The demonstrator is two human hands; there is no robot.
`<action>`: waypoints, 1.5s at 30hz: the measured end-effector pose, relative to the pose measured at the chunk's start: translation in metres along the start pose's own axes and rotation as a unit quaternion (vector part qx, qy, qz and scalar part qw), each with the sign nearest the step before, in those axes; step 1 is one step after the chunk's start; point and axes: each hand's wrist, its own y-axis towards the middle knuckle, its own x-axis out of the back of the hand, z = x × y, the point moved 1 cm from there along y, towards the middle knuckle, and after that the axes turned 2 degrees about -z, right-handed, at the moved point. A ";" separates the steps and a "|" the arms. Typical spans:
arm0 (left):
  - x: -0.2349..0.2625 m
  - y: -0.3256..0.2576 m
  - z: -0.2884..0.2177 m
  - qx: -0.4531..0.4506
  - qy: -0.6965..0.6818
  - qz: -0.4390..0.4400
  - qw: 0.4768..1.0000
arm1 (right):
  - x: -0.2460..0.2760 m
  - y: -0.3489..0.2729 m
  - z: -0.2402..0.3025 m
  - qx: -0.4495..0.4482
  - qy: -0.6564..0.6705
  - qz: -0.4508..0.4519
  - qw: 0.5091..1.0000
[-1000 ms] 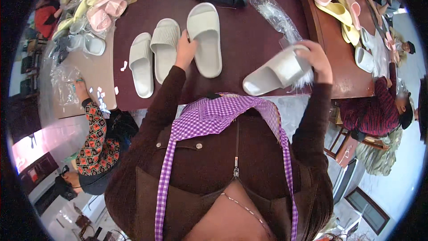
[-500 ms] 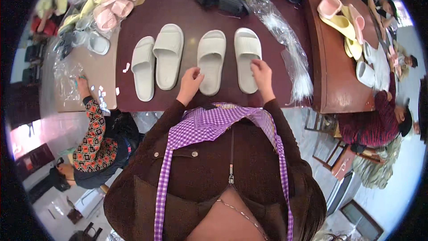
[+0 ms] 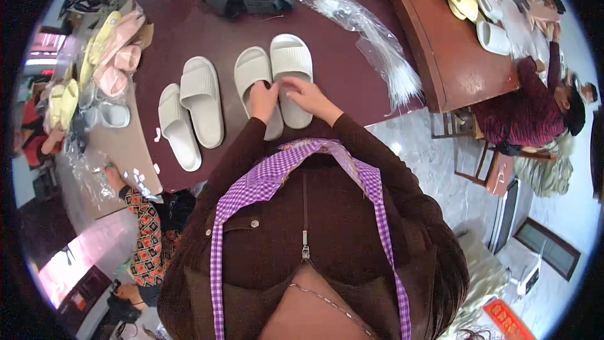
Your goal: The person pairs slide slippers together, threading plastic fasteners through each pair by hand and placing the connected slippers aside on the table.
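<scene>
The left hand lies flat, fingers loose, on the heel half of one pale grey-white slide sandal; whether it grips the edge I cannot tell. The right hand rests beside it with fingers spread over the strap end of the second sandal, pressing down, not clenched. The two sandals lie side by side and touching at the near edge of the dark maroon table, toes pointing away from the person. Both are thick-soled, with a broad ribbed band and a matte, rubbery look.

To the left, a little apart, lies another pair of the same pale slides, one set lower than the other, with small white scraps near them. Farther back on the table lie a black pair and some pale yellow ones at the far edge. A crumpled clear plastic bag stretches to the right of the hands, towards the table corner. At the left side a heap of pink and yellow slides sits in clear wrapping.

A second, reddish-brown table to the right carries more pink, yellow and white sandals; a person in a dark red top sits by it. Lower left, another person in a patterned sleeve reaches to a grey surface
</scene>
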 end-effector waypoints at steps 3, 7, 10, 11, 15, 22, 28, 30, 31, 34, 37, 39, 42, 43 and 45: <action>0.000 0.008 0.013 0.003 -0.012 -0.014 1.000 | 0.034 -0.015 0.041 -0.014 -0.078 -0.043 0.996; 0.024 0.002 0.019 0.078 -0.268 0.044 0.959 | 0.110 -0.032 0.049 -0.021 -0.146 -0.215 0.965; 0.053 -0.002 0.008 0.144 -0.617 0.123 0.764 | 0.173 -0.043 0.035 -0.059 -0.238 -0.298 0.923; 0.064 -0.003 0.010 0.153 -0.715 0.142 0.667 | 0.192 -0.042 0.018 -0.020 -0.261 -0.309 0.914; 0.060 0.024 0.001 0.136 -0.677 0.061 0.721 | 0.223 -0.022 0.003 0.007 -0.315 -0.317 0.894; 0.067 -0.003 0.004 0.119 -0.580 -0.062 0.804 | 0.245 0.028 -0.018 0.087 -0.489 -0.269 0.825; 0.074 -0.022 0.011 0.119 -0.504 -0.072 0.853 | 0.250 0.045 -0.031 0.095 -0.552 -0.268 0.784; 0.086 0.014 0.020 0.114 -0.480 -0.066 0.867 | 0.240 0.052 -0.024 0.071 -0.579 -0.273 0.765; 0.089 0.026 0.026 0.110 -0.468 -0.063 0.874 | 0.242 0.050 -0.020 0.063 -0.588 -0.277 0.758; 0.094 -0.002 0.036 0.096 -0.422 -0.065 0.899 | 0.250 0.046 -0.022 0.019 -0.580 -0.272 0.767; 0.085 0.002 0.023 0.089 -0.370 -0.086 0.921 | 0.250 0.038 -0.018 0.058 -0.573 -0.288 0.765; 0.075 -0.005 0.012 0.084 -0.334 -0.100 0.933 | 0.249 0.033 -0.019 0.066 -0.568 -0.296 0.765; 0.069 -0.010 0.007 0.080 -0.300 -0.115 0.944 | 0.244 0.028 -0.020 0.087 -0.556 -0.314 0.765; 0.063 -0.009 0.009 0.067 -0.243 -0.106 0.962 | 0.240 0.028 -0.020 0.100 -0.558 -0.300 0.767; 0.051 -0.010 0.012 0.041 -0.128 -0.089 0.987 | 0.233 0.029 -0.019 0.125 -0.559 -0.273 0.772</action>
